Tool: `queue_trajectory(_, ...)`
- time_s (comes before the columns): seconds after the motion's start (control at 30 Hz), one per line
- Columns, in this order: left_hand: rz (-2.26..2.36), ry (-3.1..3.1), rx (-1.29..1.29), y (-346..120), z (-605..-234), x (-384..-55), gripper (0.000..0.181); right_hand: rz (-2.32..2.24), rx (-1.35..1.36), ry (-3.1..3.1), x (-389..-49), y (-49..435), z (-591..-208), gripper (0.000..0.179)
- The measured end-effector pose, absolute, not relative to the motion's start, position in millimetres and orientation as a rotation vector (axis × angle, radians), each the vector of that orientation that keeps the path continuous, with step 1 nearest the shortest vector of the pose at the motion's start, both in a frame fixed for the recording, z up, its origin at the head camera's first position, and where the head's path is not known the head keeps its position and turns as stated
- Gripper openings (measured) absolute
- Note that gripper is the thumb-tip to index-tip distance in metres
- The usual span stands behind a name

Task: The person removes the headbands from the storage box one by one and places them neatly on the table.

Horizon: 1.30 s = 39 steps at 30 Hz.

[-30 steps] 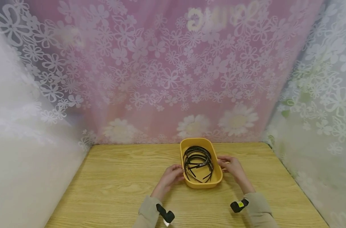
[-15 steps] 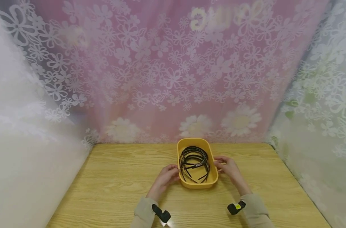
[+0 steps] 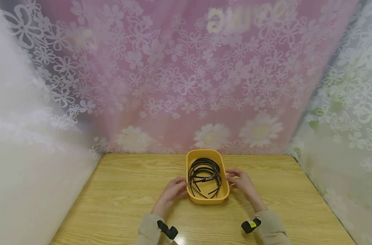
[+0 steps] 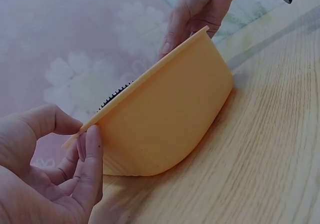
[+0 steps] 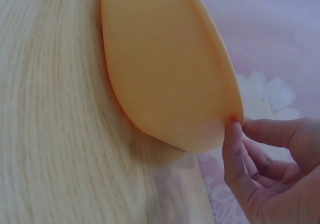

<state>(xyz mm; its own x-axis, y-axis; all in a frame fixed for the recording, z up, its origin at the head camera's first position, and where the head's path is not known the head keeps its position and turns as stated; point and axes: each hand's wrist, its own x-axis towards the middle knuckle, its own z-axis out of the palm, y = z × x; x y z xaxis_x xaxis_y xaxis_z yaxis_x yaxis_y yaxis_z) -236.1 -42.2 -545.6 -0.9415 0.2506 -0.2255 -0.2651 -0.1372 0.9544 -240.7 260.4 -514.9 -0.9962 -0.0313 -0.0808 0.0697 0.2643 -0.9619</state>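
Note:
A yellow plastic basin point(image 3: 208, 201) with rounded corners stands near the table's back edge in the head view. Several black headbands point(image 3: 205, 163), some with comb teeth, lie looped together inside it. My left hand point(image 3: 172, 191) pinches the basin's left rim between thumb and fingers, which the left wrist view shows closely at the left hand point(image 4: 62, 169). On the opposite side my right hand point(image 3: 242, 183) pinches the right rim; thumb and finger of the right hand point(image 5: 272, 169) meet over the lip in the right wrist view. The basin's far underside is hidden.
The wood-grain table point(image 3: 127, 200) extends to both sides of the basin. A pink flowered curtain point(image 3: 186, 102) hangs right behind its back edge, with pale sheets point(image 3: 35, 153) at left and right. A black camera point(image 3: 167, 230) is strapped on each sleeve.
In the head view the basin and both hands have shifted a little to the left together. The headbands stay inside, and both hands keep their grip on the rim.

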Motion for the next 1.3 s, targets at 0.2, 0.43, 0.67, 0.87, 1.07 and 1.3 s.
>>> queue_trajectory(0.2, 2.121, 1.832, -0.003, -51, -545, -236, 0.03, -1.872, 0.017, 2.396, -240, 254, -513, 0.041)
queue_trajectory(0.43, 2.082, 1.847, 0.008, -57, -542, -237, 0.03, -1.84, 0.006, 2.397, -241, 254, -512, 0.042)
queue_trajectory(0.67, 2.131, 1.811, -0.061, -55, -537, -249, 0.038, -1.778, -0.005, 2.361, -251, 256, -508, 0.048)
queue_trajectory(0.87, 2.141, 1.854, -0.119, -49, -532, -264, 0.042, -1.753, 0.001, 2.374, -263, 256, -508, 0.048)
queue_trajectory(1.07, 2.061, 1.931, -0.11, -49, -534, -268, 0.042, -1.777, 0.008, 2.351, -268, 257, -513, 0.048)
queue_trajectory(1.3, 2.082, 1.898, -0.122, -52, -541, -268, 0.044, -1.812, 0.01, 2.317, -267, 257, -516, 0.048)
